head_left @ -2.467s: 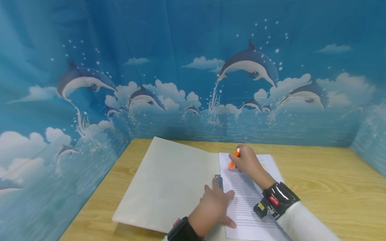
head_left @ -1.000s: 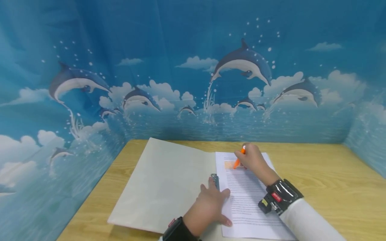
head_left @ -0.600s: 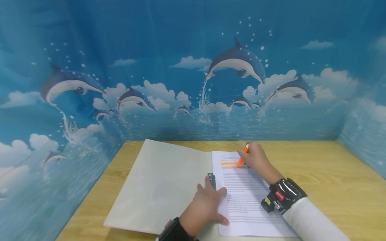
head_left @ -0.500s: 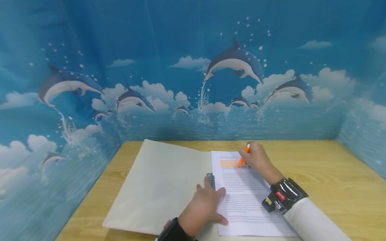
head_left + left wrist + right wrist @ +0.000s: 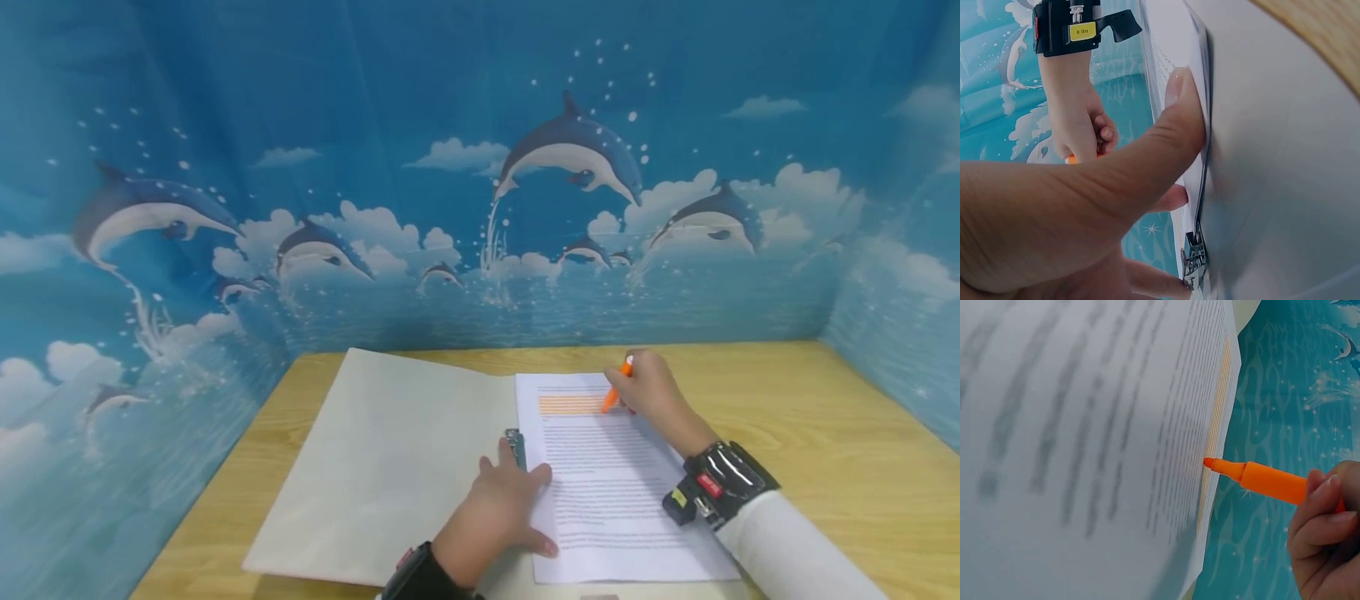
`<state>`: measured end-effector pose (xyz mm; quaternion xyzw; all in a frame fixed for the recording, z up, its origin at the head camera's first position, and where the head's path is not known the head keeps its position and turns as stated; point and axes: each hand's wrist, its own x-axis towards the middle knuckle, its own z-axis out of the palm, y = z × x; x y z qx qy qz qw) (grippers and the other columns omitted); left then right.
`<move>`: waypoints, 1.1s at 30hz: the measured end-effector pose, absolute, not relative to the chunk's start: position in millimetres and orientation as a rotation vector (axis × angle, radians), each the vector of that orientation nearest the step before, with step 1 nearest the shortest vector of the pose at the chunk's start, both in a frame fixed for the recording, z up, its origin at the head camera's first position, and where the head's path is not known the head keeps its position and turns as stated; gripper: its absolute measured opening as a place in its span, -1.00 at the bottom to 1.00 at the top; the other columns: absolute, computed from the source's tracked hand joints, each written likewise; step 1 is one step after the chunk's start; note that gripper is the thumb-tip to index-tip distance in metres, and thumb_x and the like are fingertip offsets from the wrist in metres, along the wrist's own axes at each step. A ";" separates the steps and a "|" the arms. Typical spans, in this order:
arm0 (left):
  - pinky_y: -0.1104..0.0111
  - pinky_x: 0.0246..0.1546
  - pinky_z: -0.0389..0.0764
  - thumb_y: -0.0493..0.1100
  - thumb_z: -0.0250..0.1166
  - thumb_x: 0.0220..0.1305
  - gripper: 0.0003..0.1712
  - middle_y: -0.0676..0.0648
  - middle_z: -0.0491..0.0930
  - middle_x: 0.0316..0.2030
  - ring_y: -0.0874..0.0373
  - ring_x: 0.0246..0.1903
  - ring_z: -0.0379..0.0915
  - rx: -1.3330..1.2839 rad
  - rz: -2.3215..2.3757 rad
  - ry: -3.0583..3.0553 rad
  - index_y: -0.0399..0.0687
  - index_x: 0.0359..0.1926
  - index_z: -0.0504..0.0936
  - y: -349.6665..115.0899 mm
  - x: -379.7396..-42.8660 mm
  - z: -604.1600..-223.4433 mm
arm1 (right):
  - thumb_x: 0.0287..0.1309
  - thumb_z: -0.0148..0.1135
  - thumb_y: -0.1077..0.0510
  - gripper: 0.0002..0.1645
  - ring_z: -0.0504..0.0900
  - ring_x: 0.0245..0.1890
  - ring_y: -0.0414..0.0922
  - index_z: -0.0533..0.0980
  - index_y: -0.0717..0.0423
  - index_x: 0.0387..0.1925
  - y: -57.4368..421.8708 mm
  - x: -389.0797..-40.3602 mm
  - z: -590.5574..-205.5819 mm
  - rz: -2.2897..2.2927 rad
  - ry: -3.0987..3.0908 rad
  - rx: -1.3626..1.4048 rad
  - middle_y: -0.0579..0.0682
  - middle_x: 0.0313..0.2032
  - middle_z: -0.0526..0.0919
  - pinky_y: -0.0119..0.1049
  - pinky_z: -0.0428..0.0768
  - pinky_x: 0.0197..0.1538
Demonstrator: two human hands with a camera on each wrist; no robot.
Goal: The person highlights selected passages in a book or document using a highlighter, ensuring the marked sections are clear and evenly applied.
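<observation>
My right hand point(image 5: 651, 388) grips an orange highlighter point(image 5: 1272, 482), its tip at the printed sheet point(image 5: 600, 500) near the top. Several lines there carry orange highlighting point(image 5: 572, 405). The right wrist view shows the tip right at the marked lines. My left hand point(image 5: 501, 500) lies spread over the left margin of the sheets, thumb and fingers extended, with one fingertip at the metal clip point(image 5: 514, 442). In the left wrist view the thumb rests on the paper stack's edge and the clip point(image 5: 1194, 259) sits beside a fingertip. The sheets lie in an opened pale folder point(image 5: 390, 467).
The folder's cover spreads to the left over the wooden table point(image 5: 862, 433). Behind the table hangs a blue curtain point(image 5: 420, 100) printed with dolphins. A black camera band point(image 5: 723, 483) circles the right wrist, another point(image 5: 427, 575) the left.
My right hand has moved the highlighter rightward along the lines, and the orange marking shows longer to its left. The left hand keeps its place on the paper; the head view has shifted slightly.
</observation>
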<state>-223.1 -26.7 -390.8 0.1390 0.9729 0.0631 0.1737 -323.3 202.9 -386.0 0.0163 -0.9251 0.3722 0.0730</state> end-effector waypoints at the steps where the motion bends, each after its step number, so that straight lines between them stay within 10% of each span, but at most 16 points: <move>1: -0.19 -0.06 0.42 0.32 0.48 -0.59 0.02 -0.41 0.02 0.34 -0.50 0.20 0.07 0.398 0.172 2.760 0.24 0.10 0.41 -26.6 -223.5 -391.2 | 0.18 0.06 0.15 -0.75 0.40 -0.86 -0.13 0.35 0.26 -0.49 204.9 -322.9 -385.9 1.123 -2.781 0.038 -0.01 -0.82 0.45 -0.35 0.33 -0.71; 33: -0.10 -0.13 0.52 0.33 0.46 -0.55 -0.01 -0.40 0.01 0.35 -0.49 0.20 0.09 0.412 0.148 2.782 0.24 0.09 0.43 -28.6 -218.9 -388.2 | 0.17 0.03 0.16 -0.76 0.38 -0.85 -0.16 0.34 0.30 -0.45 232.4 -314.3 -385.7 1.045 -2.785 0.003 0.04 -0.78 0.49 -0.40 0.26 -0.79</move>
